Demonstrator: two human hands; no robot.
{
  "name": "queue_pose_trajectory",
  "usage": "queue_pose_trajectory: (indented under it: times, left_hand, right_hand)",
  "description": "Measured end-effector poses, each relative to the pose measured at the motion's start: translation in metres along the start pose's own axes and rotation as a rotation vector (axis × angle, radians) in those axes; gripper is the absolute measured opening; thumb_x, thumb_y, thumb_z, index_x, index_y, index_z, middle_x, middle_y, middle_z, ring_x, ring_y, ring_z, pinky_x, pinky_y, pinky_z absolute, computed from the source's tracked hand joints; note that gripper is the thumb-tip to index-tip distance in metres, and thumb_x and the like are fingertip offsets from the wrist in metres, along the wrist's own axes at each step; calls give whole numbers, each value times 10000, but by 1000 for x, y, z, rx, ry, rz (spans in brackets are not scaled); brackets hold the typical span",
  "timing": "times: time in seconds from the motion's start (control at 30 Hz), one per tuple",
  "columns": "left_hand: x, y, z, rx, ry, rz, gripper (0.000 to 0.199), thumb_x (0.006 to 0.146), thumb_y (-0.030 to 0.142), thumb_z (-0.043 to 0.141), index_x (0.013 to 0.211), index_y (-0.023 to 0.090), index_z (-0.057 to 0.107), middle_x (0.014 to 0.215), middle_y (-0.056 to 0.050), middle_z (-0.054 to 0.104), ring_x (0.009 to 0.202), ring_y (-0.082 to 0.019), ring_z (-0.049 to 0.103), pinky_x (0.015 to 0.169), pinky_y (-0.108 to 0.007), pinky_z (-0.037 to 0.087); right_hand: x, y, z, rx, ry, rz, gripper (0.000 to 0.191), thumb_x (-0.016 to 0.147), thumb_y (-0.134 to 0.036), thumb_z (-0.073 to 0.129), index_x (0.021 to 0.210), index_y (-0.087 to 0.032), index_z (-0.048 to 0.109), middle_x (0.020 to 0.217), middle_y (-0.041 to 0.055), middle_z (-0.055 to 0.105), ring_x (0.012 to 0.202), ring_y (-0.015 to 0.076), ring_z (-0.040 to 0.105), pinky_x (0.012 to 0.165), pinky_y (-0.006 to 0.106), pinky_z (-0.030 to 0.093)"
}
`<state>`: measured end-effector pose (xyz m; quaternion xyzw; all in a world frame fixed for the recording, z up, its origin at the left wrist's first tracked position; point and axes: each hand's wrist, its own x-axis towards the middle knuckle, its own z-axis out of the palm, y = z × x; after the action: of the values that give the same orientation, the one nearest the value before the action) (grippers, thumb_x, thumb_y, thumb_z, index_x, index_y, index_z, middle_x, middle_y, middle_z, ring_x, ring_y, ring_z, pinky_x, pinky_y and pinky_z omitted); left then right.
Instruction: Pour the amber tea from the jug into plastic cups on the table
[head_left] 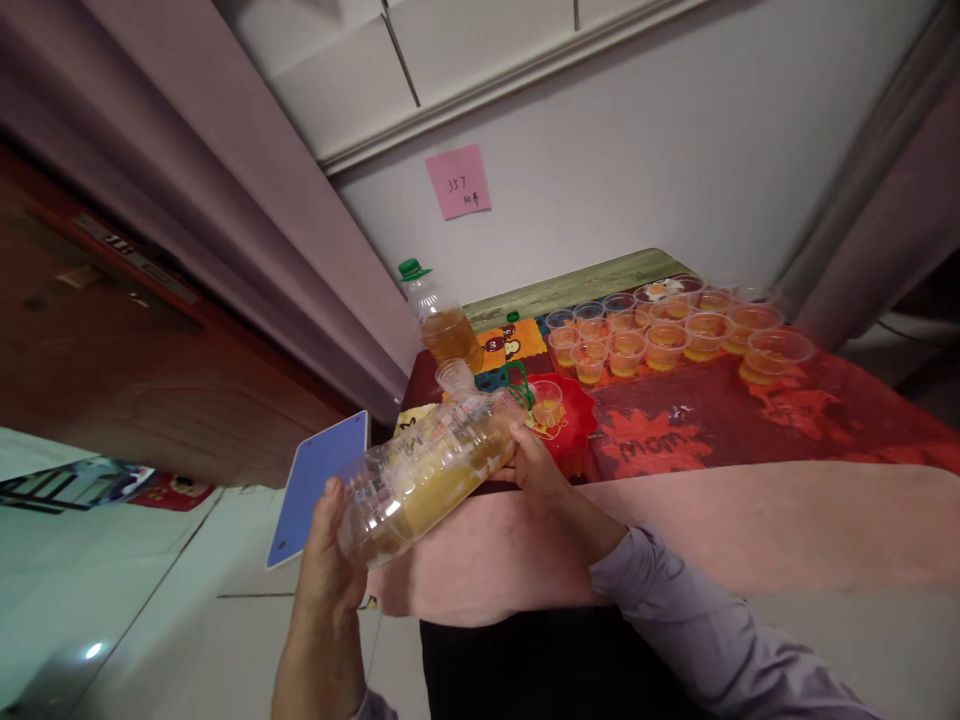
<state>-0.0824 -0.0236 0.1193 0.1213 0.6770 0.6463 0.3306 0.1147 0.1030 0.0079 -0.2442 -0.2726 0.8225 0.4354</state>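
Note:
A large clear plastic bottle (431, 475) with yellowish liquid in it lies almost level in the air, its mouth end towards the table. My left hand (330, 555) grips its base end, and my right hand (536, 465) is closed around the part near the neck. A green carry handle (519, 382) shows at the neck. Beyond the neck, a clear plastic cup (547, 402) sits on a red scalloped plate (583, 415). Whether liquid is running into this cup, I cannot make out. Behind the held bottle are clear empty-looking cups (454, 376), partly hidden.
Several clear cups (666, 345) with a little yellow liquid stand in rows on the table's right part. A second bottle (450, 335) with a green cap stands at the back left, near a loose green cap (513, 316). A blue board (319, 480) is left of the table.

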Motion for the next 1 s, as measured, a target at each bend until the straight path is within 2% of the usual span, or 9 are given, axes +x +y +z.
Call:
queue_pose_trajectory:
  times: [0.1,0.47,0.7,0.83,0.93,1.0]
  left_hand:
    - [1,0,0,-2,-1,-3,670,670,743,865,1017,176,777,903,-86,813,961,-346,806,788,-420,672]
    - [2,-1,0,-23,3,-13,658,647,724,881,997,175,790,864,-70,818,872,-312,813,761,-396,685]
    - [4,-3,-1,-54,-12,3,624,668,701,890,995,177,799,862,-69,823,945,-338,825,842,-426,693]
    - [12,-17,-6,-122,-57,-35,563,731,650,862,1018,168,808,888,-107,835,988,-375,826,880,-478,689]
    - [21,-36,-10,-254,-67,-34,523,791,608,822,1068,165,817,943,-120,851,946,-344,826,882,-464,687]
    - [26,-50,-10,-365,-91,-39,510,844,600,771,1130,180,817,1003,-117,861,989,-329,820,910,-459,682]
  right_hand:
    - [0,0,0,5,14,0,632,876,-780,693,1250,-271,726,1338,91,798,1247,338,755,954,506,679]
    - [2,1,-2,21,-2,-3,626,884,-756,707,1278,-270,715,1388,93,774,1260,320,750,914,457,695]
    - [2,4,-2,11,1,-4,613,915,-758,682,1287,-273,716,1335,93,797,1216,323,765,961,524,677]
    - [1,3,-2,2,4,-54,612,913,-737,707,1347,-304,708,1401,74,776,1258,322,746,939,490,679]
    - [0,-2,-3,21,-19,-102,630,897,-715,736,1381,-313,701,1442,75,757,1249,307,742,894,432,670]
    - [0,-6,-3,66,-80,-124,657,896,-715,732,1412,-311,689,1468,81,742,1240,292,738,901,415,656]
